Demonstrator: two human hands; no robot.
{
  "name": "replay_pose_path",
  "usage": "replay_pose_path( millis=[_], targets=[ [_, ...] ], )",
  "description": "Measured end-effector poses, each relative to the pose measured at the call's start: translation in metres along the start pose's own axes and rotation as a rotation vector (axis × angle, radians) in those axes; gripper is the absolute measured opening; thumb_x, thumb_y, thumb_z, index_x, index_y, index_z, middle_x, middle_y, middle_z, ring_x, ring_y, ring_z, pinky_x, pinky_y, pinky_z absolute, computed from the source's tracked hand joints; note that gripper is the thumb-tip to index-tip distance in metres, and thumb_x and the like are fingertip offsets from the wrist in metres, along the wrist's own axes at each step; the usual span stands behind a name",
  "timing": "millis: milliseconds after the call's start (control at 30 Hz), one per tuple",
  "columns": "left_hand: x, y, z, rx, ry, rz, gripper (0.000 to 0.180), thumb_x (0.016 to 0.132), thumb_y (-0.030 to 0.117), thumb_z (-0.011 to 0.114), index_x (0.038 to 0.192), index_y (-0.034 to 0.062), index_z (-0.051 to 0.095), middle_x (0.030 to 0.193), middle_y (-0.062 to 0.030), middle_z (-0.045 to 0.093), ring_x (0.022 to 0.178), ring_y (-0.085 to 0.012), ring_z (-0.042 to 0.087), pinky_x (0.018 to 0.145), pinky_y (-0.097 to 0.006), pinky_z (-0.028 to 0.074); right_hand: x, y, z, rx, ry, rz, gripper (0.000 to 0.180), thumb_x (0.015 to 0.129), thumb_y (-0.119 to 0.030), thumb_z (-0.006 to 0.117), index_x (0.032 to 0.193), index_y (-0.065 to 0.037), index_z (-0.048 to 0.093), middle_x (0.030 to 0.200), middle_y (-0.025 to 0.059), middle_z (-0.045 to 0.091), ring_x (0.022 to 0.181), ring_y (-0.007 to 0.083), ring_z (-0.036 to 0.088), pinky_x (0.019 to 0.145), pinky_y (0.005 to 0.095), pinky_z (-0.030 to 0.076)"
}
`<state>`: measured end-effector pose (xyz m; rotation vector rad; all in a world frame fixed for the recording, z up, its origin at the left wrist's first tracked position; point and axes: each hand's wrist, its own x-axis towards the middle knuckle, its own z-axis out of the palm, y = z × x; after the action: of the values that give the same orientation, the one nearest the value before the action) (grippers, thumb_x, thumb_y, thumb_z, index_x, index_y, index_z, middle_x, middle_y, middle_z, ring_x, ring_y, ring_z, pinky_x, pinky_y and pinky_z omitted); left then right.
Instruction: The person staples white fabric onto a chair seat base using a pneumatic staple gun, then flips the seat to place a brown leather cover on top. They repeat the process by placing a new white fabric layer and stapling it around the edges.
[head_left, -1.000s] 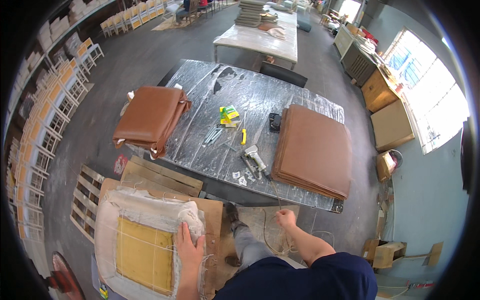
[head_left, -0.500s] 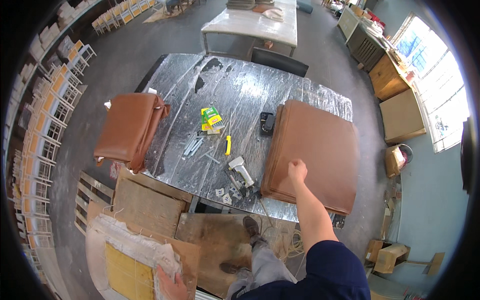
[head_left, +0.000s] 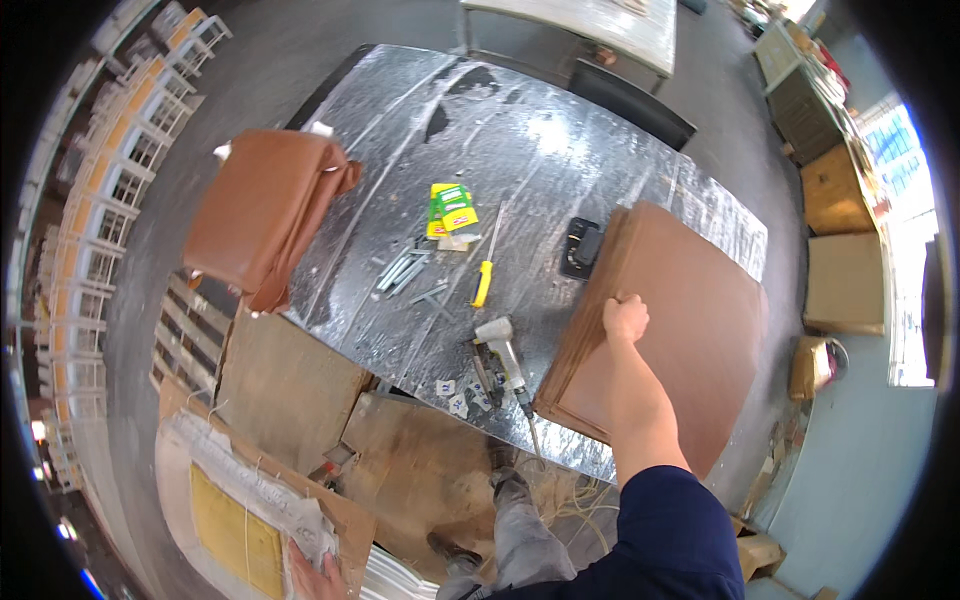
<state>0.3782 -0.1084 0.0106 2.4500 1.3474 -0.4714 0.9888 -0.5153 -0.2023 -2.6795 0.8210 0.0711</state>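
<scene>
- Two bare hands in use. Left hand (head_left: 318, 578): fingers spread over the white cloth border of a square, yellow-centred cushion frame (head_left: 237, 520), lower left; partly out of view.
- Hold the border with light, even pressure; avoid snagging the loose threads.
- Grey-and-white staple gun (head_left: 506, 362): lying just beside the leather, hose trailing off the near edge. Keep sleeve and sheets clear of it.
- Right hand (head_left: 627, 318): fingers curled narrow over a thick stack of brown leather-like sheets (head_left: 700, 330), right side of the film-wrapped table (head_left: 560, 180). Cannot tell whether pinching a sheet or only resting on top.
- For good handling, as judged: separate one layer at the edge, lift without creasing.
- Compared with one second ago: left hand still on the cushion frame; right hand shifted from in front of the table to above the stack.
</scene>
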Motion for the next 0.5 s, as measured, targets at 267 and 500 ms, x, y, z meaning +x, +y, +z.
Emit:
replay_pose_path(
  millis=[267,500],
  targets=[
    [-0.002,-0.014,0.007,0.058,0.027,-0.015,0.083,0.108,0.047,0.069,0.166,-0.0083,0.048,0.168,-0.0408,0.046,0.157,-0.0567,0.044,0.132,-0.058,0.036,0.015,0.019,0.004,0.154,-0.127,0.106,0.036,0.091,-0.023,0.068,0.117,-0.005,0.086,0.114,0.0228,0.085,0.112,0.0413,0.081,0.098,0.0513,0.064],
    [0.0,-0.026,0.006,0.057,0.38,0.453,0.079,0.096,0.029,0.081,0.162,-0.006,0.053,0.149,-0.0311,0.068,0.132,-0.0495,0.069,0.112,-0.057,0.056,0.039,0.075,-0.074,-1.054,-0.254,-0.326,0.046,0.099,-0.05,0.079,0.118,-0.009,0.082,0.118,0.0109,0.084,0.098,0.0252,0.079,0.084,0.0463,0.065]
  ],
)
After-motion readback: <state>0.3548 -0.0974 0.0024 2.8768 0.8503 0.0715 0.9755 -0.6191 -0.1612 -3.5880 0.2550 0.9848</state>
